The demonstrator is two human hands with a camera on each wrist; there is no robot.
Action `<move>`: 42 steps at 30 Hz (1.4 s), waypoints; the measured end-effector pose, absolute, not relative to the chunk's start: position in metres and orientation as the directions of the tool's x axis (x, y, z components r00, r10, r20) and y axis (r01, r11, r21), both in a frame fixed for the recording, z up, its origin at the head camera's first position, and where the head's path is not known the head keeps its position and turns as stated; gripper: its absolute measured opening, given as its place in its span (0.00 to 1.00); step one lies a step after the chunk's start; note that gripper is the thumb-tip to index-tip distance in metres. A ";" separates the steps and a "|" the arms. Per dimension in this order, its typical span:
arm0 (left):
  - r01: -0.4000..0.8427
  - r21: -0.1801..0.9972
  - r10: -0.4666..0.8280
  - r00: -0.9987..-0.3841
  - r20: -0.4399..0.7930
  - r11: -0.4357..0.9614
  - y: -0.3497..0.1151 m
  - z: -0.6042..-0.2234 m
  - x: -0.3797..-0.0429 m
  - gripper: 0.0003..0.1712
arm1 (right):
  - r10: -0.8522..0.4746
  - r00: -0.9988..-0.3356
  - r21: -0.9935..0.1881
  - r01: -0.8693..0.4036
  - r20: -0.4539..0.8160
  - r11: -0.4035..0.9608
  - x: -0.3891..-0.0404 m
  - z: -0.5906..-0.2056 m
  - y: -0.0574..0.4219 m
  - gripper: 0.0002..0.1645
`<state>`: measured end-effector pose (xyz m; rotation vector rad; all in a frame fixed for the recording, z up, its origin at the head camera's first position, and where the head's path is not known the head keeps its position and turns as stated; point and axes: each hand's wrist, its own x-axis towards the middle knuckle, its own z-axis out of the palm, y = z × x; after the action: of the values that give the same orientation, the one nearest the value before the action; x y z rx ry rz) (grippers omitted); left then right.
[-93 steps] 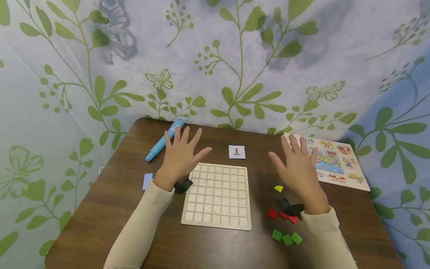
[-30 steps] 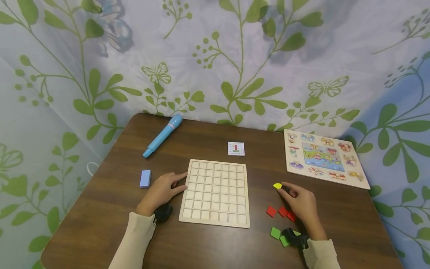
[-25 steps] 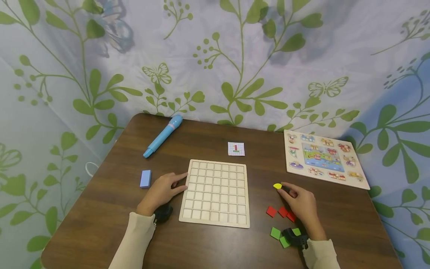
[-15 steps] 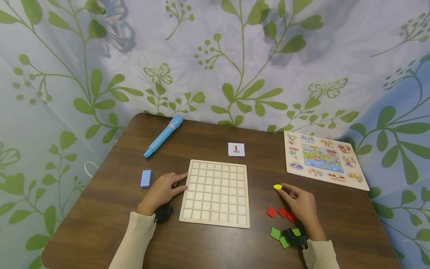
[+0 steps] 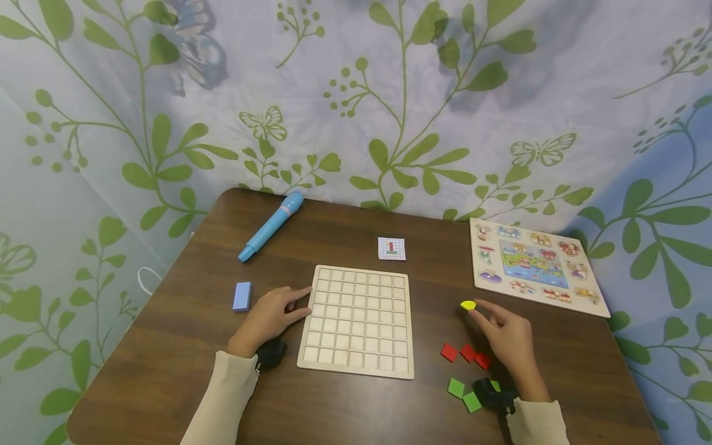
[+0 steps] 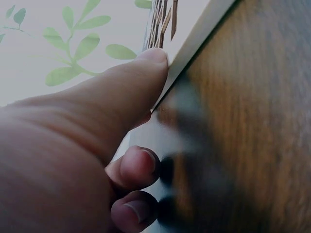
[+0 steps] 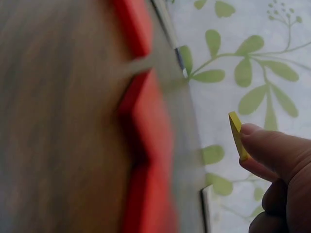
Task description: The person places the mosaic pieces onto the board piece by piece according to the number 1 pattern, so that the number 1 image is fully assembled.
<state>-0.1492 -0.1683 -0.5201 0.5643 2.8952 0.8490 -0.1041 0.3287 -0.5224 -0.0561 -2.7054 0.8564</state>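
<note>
My right hand (image 5: 506,337) pinches a yellow quarter-round tile (image 5: 468,305) between thumb and forefinger. The right wrist view has that tile (image 7: 236,136) on edge, held up clear of the tabletop. Just nearer than this hand lie several red tiles (image 5: 449,353) and several green tiles (image 5: 456,387), one green partly covered by the wrist camera. On the other side, my left hand (image 5: 271,318) touches the left edge of a square wooden grid board (image 5: 356,321) with forefinger and thumb stretched out. Its thumb (image 6: 131,80) meets the board's rim in the left wrist view; two other fingers are curled.
A small pattern card (image 5: 392,248) lies beyond the board. Left of it are a blue toy microphone (image 5: 271,227) and a light blue block (image 5: 241,296). A wooden picture puzzle (image 5: 536,266) sits at the back right, near the patterned cloth (image 5: 334,93).
Both hands, first spread over the table, came down to the board and the yellow tile. Since half a second ago the right hand has drawn the tile slightly right; the left stays still.
</note>
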 end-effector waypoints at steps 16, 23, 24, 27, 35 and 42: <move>0.320 0.525 0.363 -0.931 0.023 0.789 -0.168 -0.520 -0.150 0.31 | 0.071 -0.920 -0.604 -0.195 0.387 0.773 -0.113 -0.488 0.293 0.16; 0.309 0.530 0.356 -0.934 0.014 0.790 -0.168 -0.520 -0.150 0.31 | 0.042 -0.906 -0.597 -0.242 0.421 0.765 -0.121 -0.490 0.278 0.17; 0.306 0.528 0.354 -0.935 0.013 0.792 -0.168 -0.520 -0.150 0.31 | 0.038 -0.907 -0.597 -0.244 0.420 0.764 -0.123 -0.490 0.276 0.17; 0.307 0.525 0.353 -0.936 0.013 0.794 -0.168 -0.520 -0.150 0.31 | 0.024 -0.909 -0.594 -0.252 0.416 0.764 -0.127 -0.489 0.269 0.18; 0.327 0.522 0.361 -0.932 0.038 0.788 -0.168 -0.522 -0.149 0.30 | 0.006 -0.920 -0.618 -0.258 0.391 0.743 -0.136 -0.488 0.252 0.18; 0.321 0.521 0.357 -0.933 0.033 0.791 -0.169 -0.522 -0.149 0.31 | 0.002 -0.926 -0.646 -0.261 0.377 0.717 -0.142 -0.488 0.239 0.19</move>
<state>-0.1492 -0.1687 -0.5223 0.5520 2.9096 0.8272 -0.1416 0.2393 -0.4880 0.2011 -2.5718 1.0449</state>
